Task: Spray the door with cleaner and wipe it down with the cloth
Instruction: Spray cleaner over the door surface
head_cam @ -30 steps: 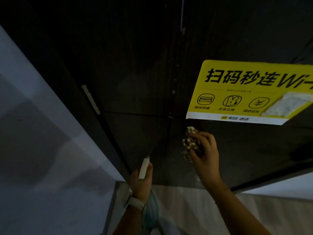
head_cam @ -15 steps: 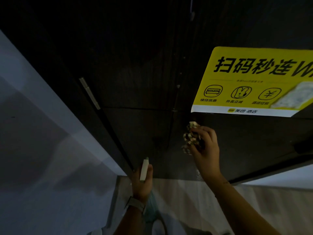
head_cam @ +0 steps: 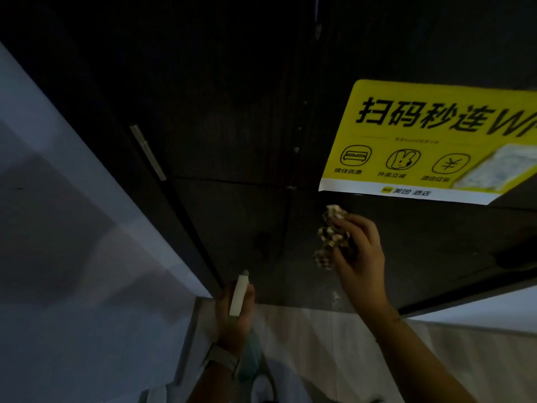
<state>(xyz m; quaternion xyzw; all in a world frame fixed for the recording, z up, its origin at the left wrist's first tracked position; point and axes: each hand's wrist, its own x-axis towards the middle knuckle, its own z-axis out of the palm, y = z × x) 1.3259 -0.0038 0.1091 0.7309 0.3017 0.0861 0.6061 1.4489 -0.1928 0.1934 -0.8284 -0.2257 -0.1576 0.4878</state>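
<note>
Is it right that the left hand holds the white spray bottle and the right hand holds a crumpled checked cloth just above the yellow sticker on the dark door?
Not quite. In the head view the crumpled checked cloth in the right hand is just below the yellow sticker on the dark door, not above. The left hand does hold the white spray bottle.

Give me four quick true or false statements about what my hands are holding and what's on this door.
1. The right hand holds a bunched cloth. True.
2. The left hand is empty. False: it grips a spray bottle.
3. A yellow sign is on the door. True.
4. The cloth is above the sign. False: it is below the sign's lower left corner.
</note>
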